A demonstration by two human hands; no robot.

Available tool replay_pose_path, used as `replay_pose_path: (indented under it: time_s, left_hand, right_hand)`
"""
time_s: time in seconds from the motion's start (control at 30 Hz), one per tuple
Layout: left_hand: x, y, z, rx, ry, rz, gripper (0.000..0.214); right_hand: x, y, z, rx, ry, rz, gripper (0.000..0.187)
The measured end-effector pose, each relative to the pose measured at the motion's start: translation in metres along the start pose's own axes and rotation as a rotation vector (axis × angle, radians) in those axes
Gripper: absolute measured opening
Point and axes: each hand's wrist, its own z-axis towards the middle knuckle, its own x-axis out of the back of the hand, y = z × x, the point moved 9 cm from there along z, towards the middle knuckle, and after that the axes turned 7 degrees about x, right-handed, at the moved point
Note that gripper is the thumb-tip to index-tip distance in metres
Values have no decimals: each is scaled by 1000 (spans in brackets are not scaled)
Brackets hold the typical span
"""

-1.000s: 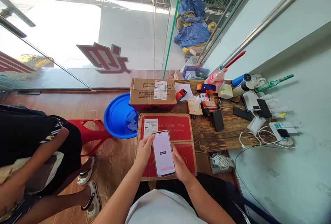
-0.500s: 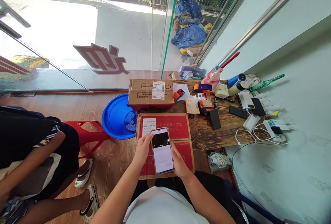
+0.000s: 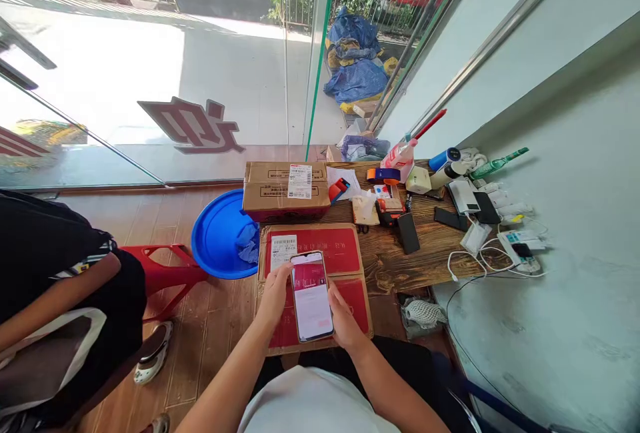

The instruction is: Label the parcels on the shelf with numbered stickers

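Between my two hands is a smartphone (image 3: 314,313), its lit screen facing me. My left hand (image 3: 274,296) grips the phone's left side, with the thumb near its upper left edge. On the opposite side, my right hand (image 3: 345,319) holds the lower right edge. The screen has a reddish camera picture on top and a pale page below. Under the phone lies a red and brown carton (image 3: 330,246) with a white barcode label (image 3: 283,250) at its upper left. Behind it sits a brown cardboard box (image 3: 265,191) bearing a white shipping label (image 3: 300,181).
The wooden table (image 3: 385,266) carries a tape dispenser (image 3: 383,175), a pink bottle (image 3: 399,155), dark phones, a power strip (image 3: 520,249) and white cables. Left of the boxes are a blue basin (image 3: 215,236) and a red stool (image 3: 173,276). Another person (image 3: 65,313) is at the left.
The phone's upper screen has gone from black to a red camera picture. The view has shifted slightly, and the person at left has moved their legs. Both my hands keep their hold.
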Motion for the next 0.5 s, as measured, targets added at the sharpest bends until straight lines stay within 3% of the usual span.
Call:
replay_pose_path:
  time_s: [0.2,0.3,0.4,0.5]
  left_hand:
    - [-20,4,0,-27,-64,57,55]
    - [-26,0,-3,-48,-99,74,63]
    - [-10,-15,-1,-51,-28,172,66]
    - [28,-28,2,-120,173,291,69]
  right_hand:
    - [12,-5,-3,42,28,18,63]
    - [38,-11,-6,44,80,79,67]
    - [102,-20,-6,47,220,108,76]
    - [201,-35,-4,121,521,-19,89]
